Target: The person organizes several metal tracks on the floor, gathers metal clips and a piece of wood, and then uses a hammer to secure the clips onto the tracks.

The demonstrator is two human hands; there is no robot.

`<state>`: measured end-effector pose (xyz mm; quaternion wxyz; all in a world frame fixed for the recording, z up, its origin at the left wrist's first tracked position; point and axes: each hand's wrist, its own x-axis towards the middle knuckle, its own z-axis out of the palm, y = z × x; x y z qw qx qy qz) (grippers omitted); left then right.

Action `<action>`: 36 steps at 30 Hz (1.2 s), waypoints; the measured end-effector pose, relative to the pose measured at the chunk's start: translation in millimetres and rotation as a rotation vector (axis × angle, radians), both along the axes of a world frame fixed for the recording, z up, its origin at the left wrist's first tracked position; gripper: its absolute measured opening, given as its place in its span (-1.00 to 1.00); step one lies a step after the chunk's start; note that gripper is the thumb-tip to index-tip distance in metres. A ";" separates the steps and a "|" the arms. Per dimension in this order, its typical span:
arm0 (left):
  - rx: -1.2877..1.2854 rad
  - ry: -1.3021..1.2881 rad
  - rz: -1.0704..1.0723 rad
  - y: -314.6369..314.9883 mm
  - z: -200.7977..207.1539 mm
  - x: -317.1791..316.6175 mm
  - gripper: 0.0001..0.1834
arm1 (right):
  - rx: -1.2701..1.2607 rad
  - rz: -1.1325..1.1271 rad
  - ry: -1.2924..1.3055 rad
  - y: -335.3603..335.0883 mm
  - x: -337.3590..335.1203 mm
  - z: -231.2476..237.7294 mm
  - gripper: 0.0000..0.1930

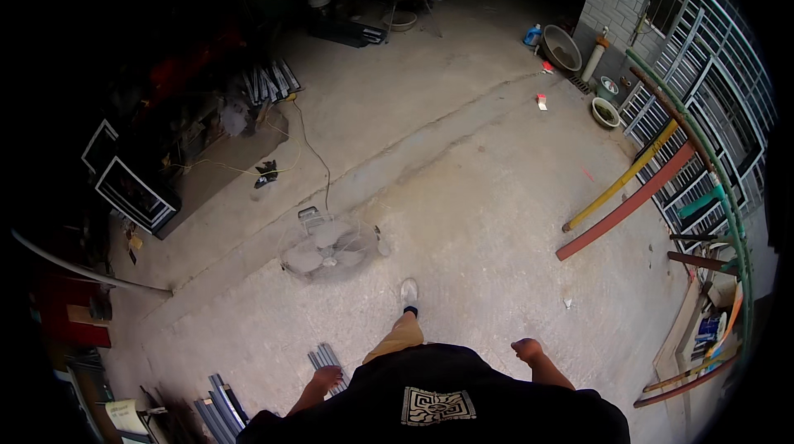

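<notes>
My left hand (327,377) hangs low beside my body, above some grey metal bars (324,356) on the floor. Its back faces up and hides most of the fingers, so I cannot tell how they are curled. On the other side my right hand (527,350) is held out over bare concrete, fingers curled in, with no object visible in it. A round floor fan (328,252) stands ahead of me to the left, its cable running back across the floor. One foot in a light shoe (409,293) is stepped forward.
Long metal profiles (217,407) lie at the lower left; dark frames (136,196) stand farther up that side. Curved yellow (620,177) and red bars (627,202) jut in at right, before barred metal panels (703,97). Basins (562,49) sit by the far right wall.
</notes>
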<state>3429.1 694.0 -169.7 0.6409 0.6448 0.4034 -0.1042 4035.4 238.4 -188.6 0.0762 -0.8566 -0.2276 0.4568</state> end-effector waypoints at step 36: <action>-0.350 0.321 0.200 369.3 2.6 539.8 -0.74 | 0.424 -0.493 -0.100 570.3 661.8 59.6 -0.71</action>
